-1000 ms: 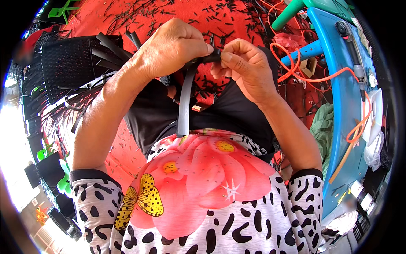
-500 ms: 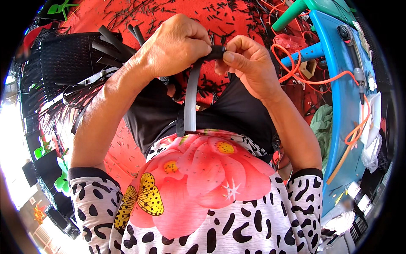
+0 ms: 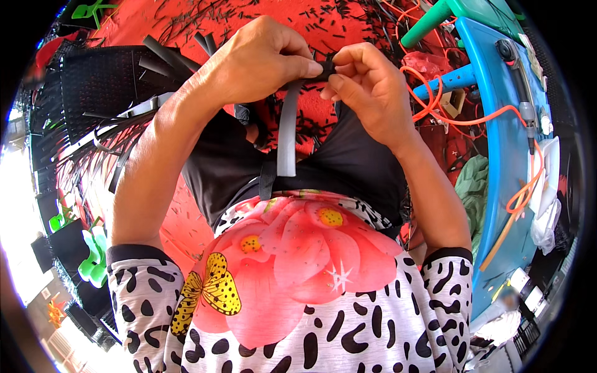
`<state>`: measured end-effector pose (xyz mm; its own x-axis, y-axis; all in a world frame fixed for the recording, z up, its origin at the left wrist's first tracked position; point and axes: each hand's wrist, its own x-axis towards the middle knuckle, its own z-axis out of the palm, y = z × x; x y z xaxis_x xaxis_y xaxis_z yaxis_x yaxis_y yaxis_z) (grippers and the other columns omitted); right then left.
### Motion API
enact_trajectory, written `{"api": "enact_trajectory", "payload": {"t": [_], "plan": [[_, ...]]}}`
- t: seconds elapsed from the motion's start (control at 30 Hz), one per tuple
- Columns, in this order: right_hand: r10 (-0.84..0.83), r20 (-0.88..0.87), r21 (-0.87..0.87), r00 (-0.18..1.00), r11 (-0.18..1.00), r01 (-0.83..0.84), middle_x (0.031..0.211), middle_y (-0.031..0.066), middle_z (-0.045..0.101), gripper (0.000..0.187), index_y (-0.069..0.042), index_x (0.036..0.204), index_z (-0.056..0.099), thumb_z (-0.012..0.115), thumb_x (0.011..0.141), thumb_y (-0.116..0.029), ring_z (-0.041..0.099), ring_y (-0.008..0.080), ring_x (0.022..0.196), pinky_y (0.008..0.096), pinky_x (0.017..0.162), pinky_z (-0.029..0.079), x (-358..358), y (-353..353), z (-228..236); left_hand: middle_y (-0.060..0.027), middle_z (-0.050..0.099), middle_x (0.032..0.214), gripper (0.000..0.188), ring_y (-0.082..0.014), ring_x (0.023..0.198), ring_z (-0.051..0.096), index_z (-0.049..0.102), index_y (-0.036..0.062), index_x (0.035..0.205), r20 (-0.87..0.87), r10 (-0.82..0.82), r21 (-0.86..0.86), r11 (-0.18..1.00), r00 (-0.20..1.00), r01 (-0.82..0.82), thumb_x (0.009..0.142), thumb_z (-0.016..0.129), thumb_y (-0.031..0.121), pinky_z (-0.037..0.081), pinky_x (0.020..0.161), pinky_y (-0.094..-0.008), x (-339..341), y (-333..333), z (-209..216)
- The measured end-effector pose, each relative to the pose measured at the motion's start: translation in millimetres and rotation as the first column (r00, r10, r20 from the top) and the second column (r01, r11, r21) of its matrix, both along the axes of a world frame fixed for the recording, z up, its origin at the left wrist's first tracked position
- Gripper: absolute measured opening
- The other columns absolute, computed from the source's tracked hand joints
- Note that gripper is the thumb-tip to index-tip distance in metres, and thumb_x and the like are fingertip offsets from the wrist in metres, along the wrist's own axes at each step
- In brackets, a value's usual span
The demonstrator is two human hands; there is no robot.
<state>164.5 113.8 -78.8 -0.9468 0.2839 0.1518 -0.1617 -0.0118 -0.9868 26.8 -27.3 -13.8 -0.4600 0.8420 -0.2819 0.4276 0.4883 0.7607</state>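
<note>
A flat black strip (image 3: pixel 287 133) hangs from between my hands, its loose end above my lap. The strip's upper part is bunched or folded into a small dark piece (image 3: pixel 325 69); its exact shape is hard to make out. My left hand (image 3: pixel 264 62) is closed, with thumb and forefinger pinching the left side of that bunched part. From the other side, my right hand (image 3: pixel 370 87) grips its right edge with bent fingers. More black strips (image 3: pixel 165 59) stick out beyond my left forearm, beside a dark woven panel (image 3: pixel 102 87).
Black scraps (image 3: pixel 317 34) litter the red floor covering. On the right, a blue stool or table (image 3: pixel 482 124) bears a pen-shaped tool (image 3: pixel 525 93) with an orange hose (image 3: pixel 460 118). Beside it lies green cloth (image 3: pixel 472 186). A green stool (image 3: pixel 435 22) stands at the far right.
The strip's hanging end has risen and shifted slightly right. My left hand has moved a little right, its thumb now stretched further along the bunched part. My right fingers have shifted their hold.
</note>
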Motion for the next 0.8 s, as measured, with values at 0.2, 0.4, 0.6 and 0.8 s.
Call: {"api": "enact_trajectory", "payload": {"t": [0.2,0.4,0.6,0.8], "plan": [[-0.168,-0.266,0.357,0.949,0.897,0.259,0.082,0.008,0.063,0.021,-0.001,0.098,0.058,0.069,0.08,0.0,0.065,0.0115,0.069,0.0252,0.06,0.054,-9.6,-3.3,-10.8,-0.0021,0.063,0.071,0.016,-0.0063,0.066,0.055,0.067,-0.0019,0.092,-0.194,-0.055,0.139,0.987,0.979,0.083,0.082,0.067,0.011,0.046,0.061,-0.0238,-4.5,-0.2,-0.1],[-0.241,-0.463,0.488,0.853,0.734,0.473,0.084,0.0075,0.061,0.021,-0.002,0.096,0.06,0.07,0.078,-0.001,0.065,0.0148,0.069,0.0258,0.058,0.054,-24.2,-5.0,-8.4,-0.0085,0.066,0.081,0.02,-0.0128,0.072,0.061,0.066,-0.0007,0.098,-0.326,-0.045,0.347,0.923,0.944,0.164,0.079,0.066,0.006,0.049,0.067,-0.0274,-6.6,-1.5,-2.4],[-0.273,-0.438,0.505,0.856,0.713,0.486,0.082,0.0079,0.062,0.02,-0.003,0.094,0.061,0.072,0.077,-0.003,0.065,0.0172,0.068,0.0272,0.058,0.053,-34.4,0.0,-11.4,-0.0176,0.066,0.081,0.021,-0.0338,0.077,0.065,0.067,0.0013,0.093,-0.552,-0.073,0.368,0.872,0.831,0.322,0.074,0.065,0.01,0.052,0.068,-0.0381,-26.4,2.5,-8.4],[-0.259,-0.468,0.593,0.845,0.616,0.518,0.083,0.0094,0.063,0.02,-0.003,0.093,0.061,0.072,0.076,-0.003,0.066,0.0204,0.07,0.0283,0.061,0.054,-42.0,1.5,3.8,-0.0175,0.065,0.08,0.019,-0.0336,0.074,0.064,0.067,0.0006,0.09,-0.491,-0.103,0.367,0.877,0.865,0.312,0.072,0.064,0.008,0.051,0.067,-0.0377,-34.5,5.6,-3.6]]}}
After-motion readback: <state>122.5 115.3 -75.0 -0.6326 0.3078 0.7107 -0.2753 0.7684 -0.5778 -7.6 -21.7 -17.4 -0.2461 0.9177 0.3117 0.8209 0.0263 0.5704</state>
